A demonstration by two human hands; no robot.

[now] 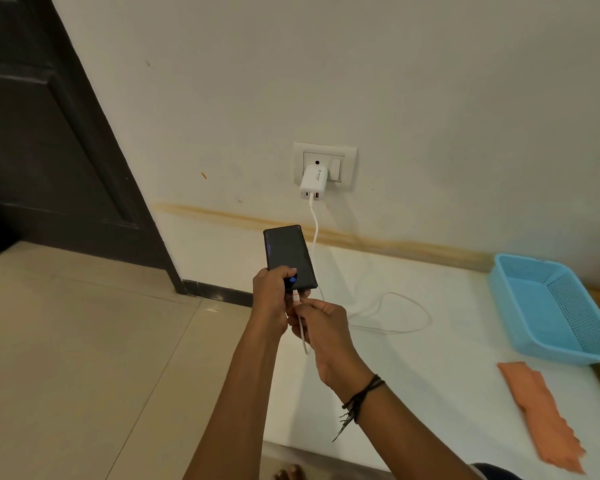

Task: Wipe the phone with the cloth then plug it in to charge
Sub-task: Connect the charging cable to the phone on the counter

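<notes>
My left hand (270,295) grips the lower end of a black phone (288,252), held screen up above the table's left edge. A small blue mark glows on the screen near my thumb. My right hand (323,327) pinches the plug end of a white charging cable (392,311), and the connector sits at the phone's bottom port. The cable loops over the white table (430,393) and runs up to a white charger (313,183) in the wall socket (347,157). An orange cloth (544,414) lies flat at the table's right, apart from both hands.
A light blue perforated basket (555,306) stands at the table's back right, against the wall. A dark door (42,140) fills the left. Beige tiled floor (84,358) lies below the table's left edge.
</notes>
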